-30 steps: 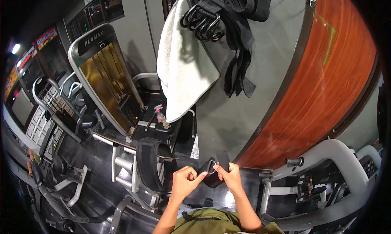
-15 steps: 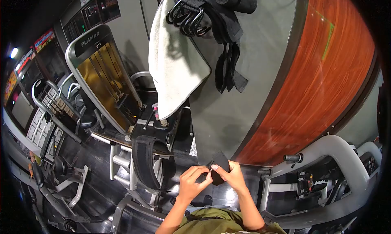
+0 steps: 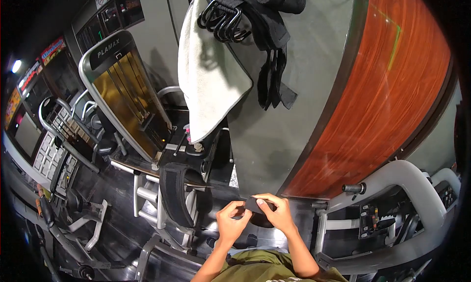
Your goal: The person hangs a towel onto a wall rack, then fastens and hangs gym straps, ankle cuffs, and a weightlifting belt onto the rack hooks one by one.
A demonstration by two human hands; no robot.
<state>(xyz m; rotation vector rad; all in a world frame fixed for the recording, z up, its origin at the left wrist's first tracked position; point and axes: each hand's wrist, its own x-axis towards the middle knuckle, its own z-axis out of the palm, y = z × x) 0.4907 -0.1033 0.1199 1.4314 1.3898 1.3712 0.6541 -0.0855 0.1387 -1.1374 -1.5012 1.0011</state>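
A short black strap point(image 3: 253, 204) is stretched between my two hands in front of my waist. My left hand point(image 3: 231, 222) pinches its left end, the thumb and fingers closed together. On the other side, my right hand point(image 3: 277, 214) grips the strap, with the thumb laid over its face. Part of the strap drops behind the right hand and is hidden there. Left of my hands, a wide black padded belt point(image 3: 172, 193) hangs curved over a grey metal frame point(image 3: 147, 196).
A white towel point(image 3: 203, 81) and several black straps point(image 3: 273, 78) with metal clips point(image 3: 223, 24) hang on the grey wall point(image 3: 314, 61). A weight machine point(image 3: 122, 95) stands at left, another grey-framed machine point(image 3: 417, 184) at right. A wood panel point(image 3: 373, 100) borders the wall.
The strap has been turned: it stood up beside the right hand's thumb and now lies flatter between both hands. The right hand has shifted slightly, its fingers now higher along the strap.
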